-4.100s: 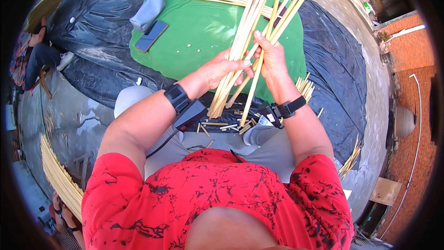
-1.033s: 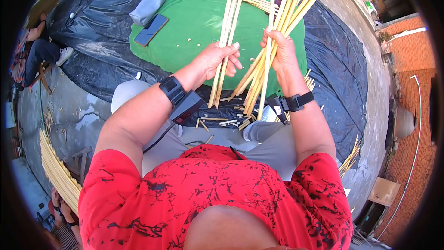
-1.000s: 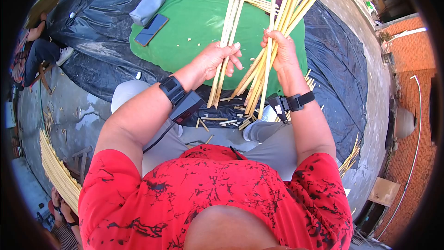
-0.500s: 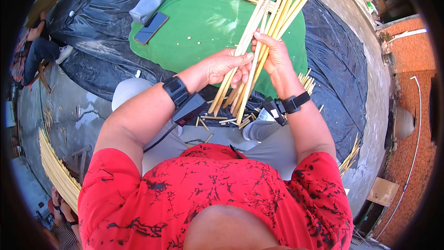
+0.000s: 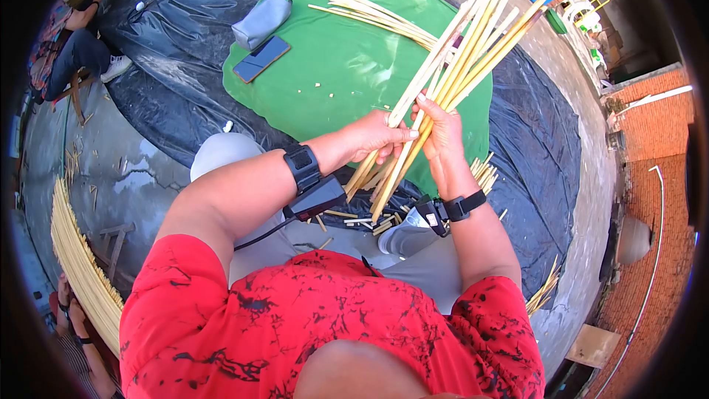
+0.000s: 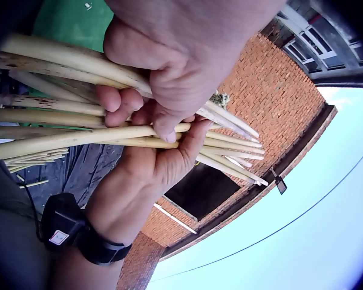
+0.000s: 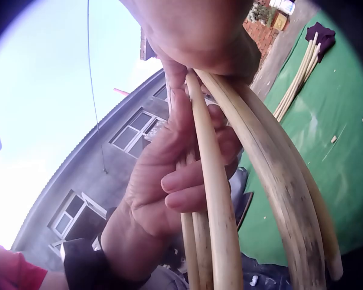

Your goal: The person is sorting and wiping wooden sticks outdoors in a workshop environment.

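Bamboo sticks point(image 5: 443, 77) (fanned upward) through both hands' point(image 5: 413, 133) grip.

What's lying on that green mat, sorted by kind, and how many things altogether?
Phone: 1
Grey pouch: 1
Pile of pale sticks: 1
Total on the green mat: 3, besides scattered small chips too tiny to count. A separate bundle of sticks is held above it by the left hand and right hand.

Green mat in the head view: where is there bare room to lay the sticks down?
The round green mat is bare in its middle, between the dark phone and the pile of pale sticks. Crowded: cut stick offcuts litter the black sheet by the knees.
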`<action>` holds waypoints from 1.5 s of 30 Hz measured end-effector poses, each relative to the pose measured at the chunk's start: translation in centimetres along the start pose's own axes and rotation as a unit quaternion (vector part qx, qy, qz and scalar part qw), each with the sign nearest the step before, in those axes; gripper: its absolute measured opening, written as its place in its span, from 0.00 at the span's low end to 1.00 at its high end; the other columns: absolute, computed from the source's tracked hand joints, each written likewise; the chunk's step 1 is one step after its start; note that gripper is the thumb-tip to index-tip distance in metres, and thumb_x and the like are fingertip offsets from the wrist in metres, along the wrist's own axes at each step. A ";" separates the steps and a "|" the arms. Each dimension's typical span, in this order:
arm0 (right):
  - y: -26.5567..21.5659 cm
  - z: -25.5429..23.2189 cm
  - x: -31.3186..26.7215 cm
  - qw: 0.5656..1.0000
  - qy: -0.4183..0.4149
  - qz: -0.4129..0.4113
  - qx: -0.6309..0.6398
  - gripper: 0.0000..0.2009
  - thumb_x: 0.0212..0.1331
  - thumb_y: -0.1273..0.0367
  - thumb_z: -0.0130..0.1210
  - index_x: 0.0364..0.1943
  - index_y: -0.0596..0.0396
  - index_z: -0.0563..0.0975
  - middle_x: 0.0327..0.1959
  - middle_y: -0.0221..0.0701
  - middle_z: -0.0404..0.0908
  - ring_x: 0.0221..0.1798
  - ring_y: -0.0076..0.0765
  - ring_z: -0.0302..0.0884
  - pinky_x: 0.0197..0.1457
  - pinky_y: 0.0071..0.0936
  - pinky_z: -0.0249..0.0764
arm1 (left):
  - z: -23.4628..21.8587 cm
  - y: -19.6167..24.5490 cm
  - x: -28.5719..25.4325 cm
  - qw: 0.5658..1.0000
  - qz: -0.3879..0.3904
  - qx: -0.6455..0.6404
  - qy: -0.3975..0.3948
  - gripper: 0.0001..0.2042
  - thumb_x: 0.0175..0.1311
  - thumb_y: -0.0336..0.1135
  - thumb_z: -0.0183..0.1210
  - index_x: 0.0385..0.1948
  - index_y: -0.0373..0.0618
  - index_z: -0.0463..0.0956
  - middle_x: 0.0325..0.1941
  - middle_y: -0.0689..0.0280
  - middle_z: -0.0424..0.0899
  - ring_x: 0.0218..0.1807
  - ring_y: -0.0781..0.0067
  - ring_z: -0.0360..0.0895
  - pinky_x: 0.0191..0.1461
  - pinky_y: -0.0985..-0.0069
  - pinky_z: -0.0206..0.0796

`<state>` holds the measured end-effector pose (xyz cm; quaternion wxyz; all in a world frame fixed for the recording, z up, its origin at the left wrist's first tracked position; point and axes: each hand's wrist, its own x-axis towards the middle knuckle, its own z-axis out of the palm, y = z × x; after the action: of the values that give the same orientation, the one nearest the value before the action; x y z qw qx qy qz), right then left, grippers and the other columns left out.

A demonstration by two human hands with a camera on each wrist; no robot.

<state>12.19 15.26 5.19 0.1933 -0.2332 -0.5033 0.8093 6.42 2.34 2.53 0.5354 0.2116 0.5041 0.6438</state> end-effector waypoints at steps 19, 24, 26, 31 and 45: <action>-2.7 -2.1 1.6 0.999 0.040 -0.031 -0.020 0.11 0.41 0.74 0.58 0.33 0.61 0.74 0.26 0.32 0.76 0.25 0.27 0.73 0.29 0.23 0.71 | -1.1 0.0 0.0 0.994 0.012 -0.058 0.092 0.15 0.57 0.43 0.55 0.30 0.40 0.64 0.20 0.61 0.75 0.16 0.71 0.74 0.19 0.78 0.71; -4.3 -2.4 1.6 0.999 0.039 -0.024 0.022 0.11 0.44 0.76 0.56 0.33 0.63 0.71 0.27 0.38 0.77 0.28 0.34 0.76 0.33 0.26 0.74 | -1.9 1.0 -0.7 0.995 0.019 -0.020 0.098 0.14 0.56 0.44 0.55 0.25 0.41 0.67 0.16 0.64 0.73 0.10 0.82 0.64 0.10 0.86 0.57; -3.5 -2.5 1.6 0.999 0.035 -0.021 0.017 0.12 0.44 0.76 0.56 0.35 0.64 0.71 0.27 0.38 0.77 0.29 0.34 0.76 0.33 0.27 0.75 | -1.6 0.9 -0.7 0.995 0.021 -0.070 0.064 0.15 0.59 0.46 0.51 0.25 0.42 0.68 0.16 0.64 0.73 0.09 0.85 0.58 0.09 0.86 0.50; -1.3 -1.2 1.2 1.000 0.011 0.006 0.016 0.13 0.41 0.78 0.59 0.34 0.62 0.72 0.25 0.34 0.76 0.27 0.31 0.75 0.30 0.25 0.73 | -0.4 0.3 -0.3 0.996 0.029 -0.070 0.039 0.16 0.62 0.46 0.47 0.24 0.42 0.68 0.14 0.65 0.72 0.09 0.83 0.59 0.11 0.86 0.52; -0.2 -0.4 0.6 0.999 0.004 0.042 0.013 0.09 0.43 0.77 0.60 0.30 0.60 0.74 0.23 0.34 0.77 0.24 0.29 0.73 0.27 0.25 0.72 | -0.6 -0.3 0.2 0.999 -0.001 -0.031 0.017 0.14 0.61 0.44 0.49 0.25 0.42 0.69 0.18 0.66 0.73 0.15 0.78 0.67 0.17 0.82 0.60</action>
<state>11.93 16.00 5.07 0.1644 -0.2545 -0.4820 0.8221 5.99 2.21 1.97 0.5343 0.1833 0.4928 0.6619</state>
